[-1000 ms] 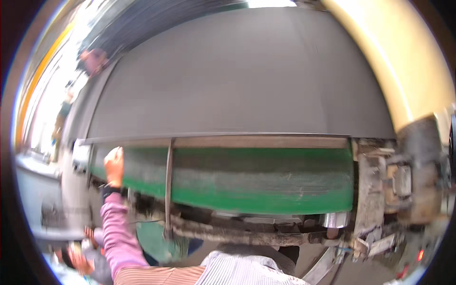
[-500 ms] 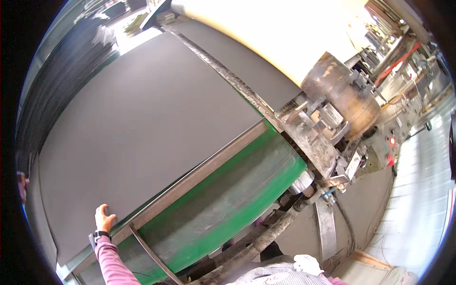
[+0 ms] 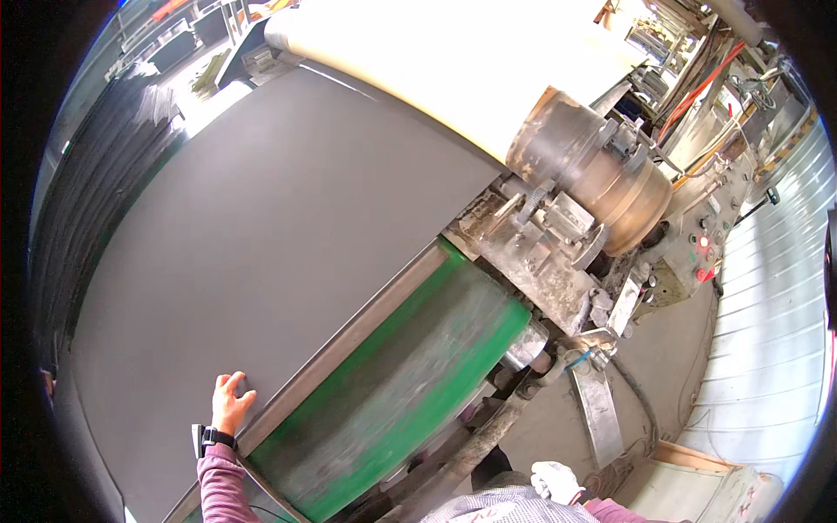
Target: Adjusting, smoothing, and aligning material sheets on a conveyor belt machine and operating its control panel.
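A wide dark grey sheet [image 3: 261, 227] covers the flat bed of a machine. On its near edge rests my left hand [image 3: 231, 403], bare, with thumb apart from bent fingers and nothing visible in it. A black band is at that wrist. Alongside runs a metal rail [image 3: 349, 336], with a green-edged roller or belt [image 3: 401, 392] in front. My right hand [image 3: 556, 482], in a white glove, is low by my waist, away from the sheet; its fingers are too indistinct to read.
A pale large roll [image 3: 366, 44] lies across the far end of the sheet. To the right stand a worn metal drum [image 3: 593, 166], brackets and a control panel [image 3: 697, 248] with a red light. Black stacked sheets [image 3: 105, 166] line the far left. Corrugated white panelling [image 3: 750, 322] is at right.
The grey sheet now covers the metal strip that crossed the bed and reaches toward the pale roll. My left hand is still at its edge. More of my gloved right hand shows. The view has shifted.
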Demonstrator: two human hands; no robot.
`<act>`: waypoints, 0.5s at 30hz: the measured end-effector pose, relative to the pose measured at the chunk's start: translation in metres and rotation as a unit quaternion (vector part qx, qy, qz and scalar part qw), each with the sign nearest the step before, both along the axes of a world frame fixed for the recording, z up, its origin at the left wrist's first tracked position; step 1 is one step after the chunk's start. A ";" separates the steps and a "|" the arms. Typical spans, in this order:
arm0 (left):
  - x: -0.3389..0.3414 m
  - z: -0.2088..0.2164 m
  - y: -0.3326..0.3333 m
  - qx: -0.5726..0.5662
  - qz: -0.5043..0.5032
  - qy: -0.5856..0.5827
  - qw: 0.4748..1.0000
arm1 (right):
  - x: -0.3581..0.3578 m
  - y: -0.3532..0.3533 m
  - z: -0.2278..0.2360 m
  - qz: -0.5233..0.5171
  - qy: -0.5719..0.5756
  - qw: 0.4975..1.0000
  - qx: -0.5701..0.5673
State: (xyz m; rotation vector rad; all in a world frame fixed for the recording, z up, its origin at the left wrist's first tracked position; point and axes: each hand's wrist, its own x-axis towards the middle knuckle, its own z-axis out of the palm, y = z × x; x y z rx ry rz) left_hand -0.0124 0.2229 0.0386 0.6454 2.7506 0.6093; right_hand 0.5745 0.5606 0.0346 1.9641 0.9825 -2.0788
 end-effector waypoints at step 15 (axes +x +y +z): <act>0.043 0.074 0.179 -0.084 -0.095 -0.148 0.981 | -0.015 0.048 -0.015 0.562 0.084 0.801 0.188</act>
